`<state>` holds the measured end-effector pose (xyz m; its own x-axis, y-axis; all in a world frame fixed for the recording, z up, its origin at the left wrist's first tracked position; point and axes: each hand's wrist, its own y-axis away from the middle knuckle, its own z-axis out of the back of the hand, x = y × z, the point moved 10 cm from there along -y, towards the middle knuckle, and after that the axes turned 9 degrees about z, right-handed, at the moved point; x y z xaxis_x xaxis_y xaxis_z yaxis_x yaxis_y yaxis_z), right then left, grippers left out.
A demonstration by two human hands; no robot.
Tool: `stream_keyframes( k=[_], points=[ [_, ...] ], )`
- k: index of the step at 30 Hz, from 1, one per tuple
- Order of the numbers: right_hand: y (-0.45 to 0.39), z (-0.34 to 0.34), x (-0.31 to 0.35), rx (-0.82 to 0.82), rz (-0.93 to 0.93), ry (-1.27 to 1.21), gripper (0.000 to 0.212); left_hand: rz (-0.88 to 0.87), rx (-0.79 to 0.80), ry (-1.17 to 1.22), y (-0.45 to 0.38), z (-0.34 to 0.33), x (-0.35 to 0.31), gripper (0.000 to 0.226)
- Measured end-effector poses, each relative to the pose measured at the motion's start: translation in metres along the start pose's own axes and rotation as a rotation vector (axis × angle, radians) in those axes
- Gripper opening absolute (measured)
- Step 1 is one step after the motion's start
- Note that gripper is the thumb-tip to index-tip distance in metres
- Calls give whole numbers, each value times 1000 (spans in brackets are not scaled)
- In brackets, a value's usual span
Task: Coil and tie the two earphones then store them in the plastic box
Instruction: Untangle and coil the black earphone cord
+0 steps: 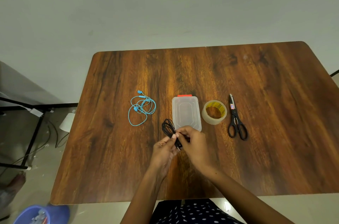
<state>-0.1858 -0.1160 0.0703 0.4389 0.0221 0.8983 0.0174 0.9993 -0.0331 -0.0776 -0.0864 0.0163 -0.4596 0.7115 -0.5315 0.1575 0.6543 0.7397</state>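
Earphones, black (169, 129), are coiled into loops and held just above the counter (275, 150). Left hand (164, 151) pinches the bundle at its lower end; right hand (192, 143) pinches the loose tail beside it. Judgement: tying is in hand, so keep the left grip firm and wrap the tail tightly around the waist. Just beyond lies the plastic box (186, 112), lid on. Far left beyond, blue earphones (142, 107) lie loose, untied.

A: We note the table (256, 95) as wood-grain, faintly glossy; the plastic box (186, 113) as translucent and smooth.

B: We add: tape roll (214, 112) clear, glossy; scissors (236, 121) with matt black plastic handles.
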Motion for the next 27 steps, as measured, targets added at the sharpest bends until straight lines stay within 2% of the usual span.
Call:
stream_keyframes(
  k=[3,7,11,16,21,24,27],
  points=[
    [2,-4,-9,13,-53,-76,12,4,-2,-46,-1,1,3,23],
    [7,-26,-16,215,-81,-168,24,37,-5,-48,-2,8,6,23],
    [11,-29,-14,288,6,-162,33,140,110,-46,0,3,12,26],
    [4,-17,-5,231,145,0,26,228,180,-70,1,-5,17,27],
    [3,-8,6,146,209,-35,25,67,47,15,-2,0,1,19],
    [3,-7,10,120,197,-91,25,36,8,163,-2,1,2,19],
    [1,-4,8,87,170,-151,25,4,-9,204,0,-1,0,20]
  ],
)
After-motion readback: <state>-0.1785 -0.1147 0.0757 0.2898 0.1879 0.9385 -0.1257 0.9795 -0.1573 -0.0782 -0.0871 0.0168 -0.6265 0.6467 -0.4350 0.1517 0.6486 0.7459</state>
